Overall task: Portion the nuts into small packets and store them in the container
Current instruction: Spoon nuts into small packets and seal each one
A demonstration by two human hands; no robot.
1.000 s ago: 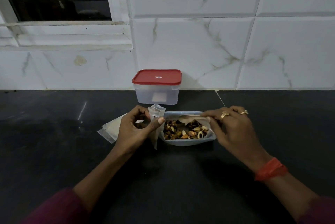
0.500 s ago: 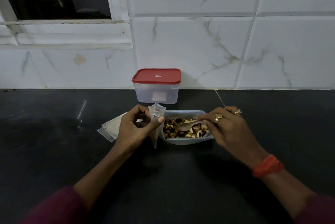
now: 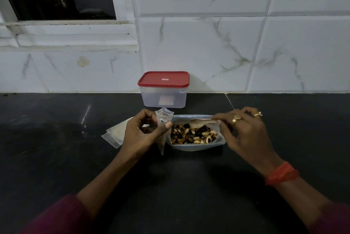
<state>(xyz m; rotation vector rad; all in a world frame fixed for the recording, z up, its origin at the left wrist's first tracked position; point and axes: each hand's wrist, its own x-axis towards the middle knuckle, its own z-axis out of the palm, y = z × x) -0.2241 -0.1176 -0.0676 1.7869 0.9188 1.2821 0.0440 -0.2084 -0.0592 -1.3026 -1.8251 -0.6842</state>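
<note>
1. The left hand [image 3: 141,133] pinches a small clear packet [image 3: 163,126] between thumb and fingers, holding it upright with its mouth open at the top, just left of the bag of nuts.
2. The right hand [image 3: 244,131] grips the handle of a pale spoon [image 3: 198,122], fingers closed around it; the spoon's bowl hovers over the nuts [image 3: 193,135], pointing toward the packet.
3. The nuts, a mix of dark and light pieces, lie in an open bluish bag [image 3: 197,147] resting on the dark counter [image 3: 56,158] between the two hands.
4. A few flat empty packets [image 3: 115,134] lie on the counter behind the left hand, partly hidden by it.
5. The container [image 3: 163,97], translucent with a red lid [image 3: 163,79] shut on top, stands against the tiled wall [image 3: 208,44], just behind the bag and apart from it.
</note>
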